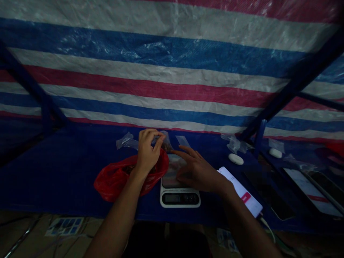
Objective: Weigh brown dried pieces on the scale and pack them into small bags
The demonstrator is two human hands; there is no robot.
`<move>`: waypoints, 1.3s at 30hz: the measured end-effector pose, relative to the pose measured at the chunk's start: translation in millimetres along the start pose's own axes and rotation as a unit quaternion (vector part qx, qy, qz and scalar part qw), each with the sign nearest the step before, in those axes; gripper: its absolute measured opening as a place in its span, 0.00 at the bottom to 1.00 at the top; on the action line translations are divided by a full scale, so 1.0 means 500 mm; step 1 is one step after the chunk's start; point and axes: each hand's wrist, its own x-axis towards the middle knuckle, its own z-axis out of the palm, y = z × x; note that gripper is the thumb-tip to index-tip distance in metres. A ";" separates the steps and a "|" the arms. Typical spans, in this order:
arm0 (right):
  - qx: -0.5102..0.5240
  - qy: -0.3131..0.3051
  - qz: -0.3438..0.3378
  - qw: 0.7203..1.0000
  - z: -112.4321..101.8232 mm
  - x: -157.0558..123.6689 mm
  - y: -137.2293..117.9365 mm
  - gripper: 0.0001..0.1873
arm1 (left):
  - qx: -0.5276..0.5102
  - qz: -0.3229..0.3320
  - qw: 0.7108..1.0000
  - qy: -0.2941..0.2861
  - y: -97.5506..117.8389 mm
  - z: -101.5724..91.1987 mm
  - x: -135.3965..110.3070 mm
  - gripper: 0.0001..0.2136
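Observation:
My left hand (149,150) reaches over a red plastic bag (109,181) and pinches the top of a small clear plastic bag (166,138). Small brown pieces lie in the lower part of the clear bag. My right hand (197,170) hovers over the metal plate of a white digital scale (180,200), its fingers stretched out. One fingertip is at the lower edge of the clear bag; whether it touches is hard to tell. Dark brown contents (129,169) show inside the open red bag, partly hidden by my left arm.
Several clear plastic bags (126,140) lie along the back of the blue table (53,172). At the right are a white oval case (235,159), a lit phone (242,193) with a cable, and a dark phone (281,206). A striped tarp (166,86) rises behind.

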 end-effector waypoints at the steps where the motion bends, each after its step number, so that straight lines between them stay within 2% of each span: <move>1: 0.013 0.016 0.005 1.000 -0.003 0.002 -0.001 0.06 | -0.004 0.001 1.000 -0.011 -0.001 -0.001 0.000 0.05; 4: 0.067 0.117 0.042 0.990 -0.011 0.008 0.002 0.05 | -0.018 -0.009 0.999 -0.031 -0.003 -0.002 0.001 0.06; 6: 0.107 0.203 0.070 0.971 -0.011 0.015 0.006 0.04 | -0.026 -0.001 0.998 -0.050 0.001 -0.004 0.001 0.07; 9: 0.162 0.292 0.109 0.936 -0.002 0.025 0.009 0.04 | -0.034 0.075 0.991 -0.106 0.015 -0.009 -0.001 0.06; 12: 0.205 0.338 0.133 0.909 0.007 0.032 0.007 0.06 | -0.029 0.164 0.975 -0.145 0.031 -0.011 -0.004 0.05; 14: 0.225 0.344 0.126 0.903 0.010 0.034 0.004 0.07 | -0.025 0.199 0.966 -0.160 0.039 -0.011 -0.006 0.05; 17: 0.240 0.320 0.104 0.911 0.012 0.035 0.003 0.06 | -0.025 0.225 0.956 -0.185 0.046 -0.012 -0.007 0.05; 23: 0.229 0.273 0.091 0.930 0.011 0.031 0.008 0.07 | -0.012 0.256 0.945 -0.205 0.055 -0.014 -0.005 0.07; 28: 0.184 0.244 0.065 0.950 0.004 0.022 0.013 0.11 | -0.017 0.253 0.946 -0.201 0.047 -0.011 -0.005 0.06; 31: 0.166 0.269 0.071 0.946 0.003 0.020 0.021 0.13 | -0.016 0.225 0.962 -0.153 0.032 -0.004 -0.001 0.06; 34: 0.147 0.319 0.093 0.932 0.007 0.022 0.036 0.13 | 0.002 0.153 0.986 -0.060 0.016 0.008 0.008 0.06; 36: 0.133 0.331 0.104 0.929 0.012 0.024 0.048 0.12 | 0.009 0.105 0.994 -0.015 0.004 0.020 0.013 0.07; 39: 0.113 0.322 0.110 0.934 0.021 0.025 0.063 0.11 | 0.010 0.075 0.997 -0.036 -0.020 0.041 0.012 0.08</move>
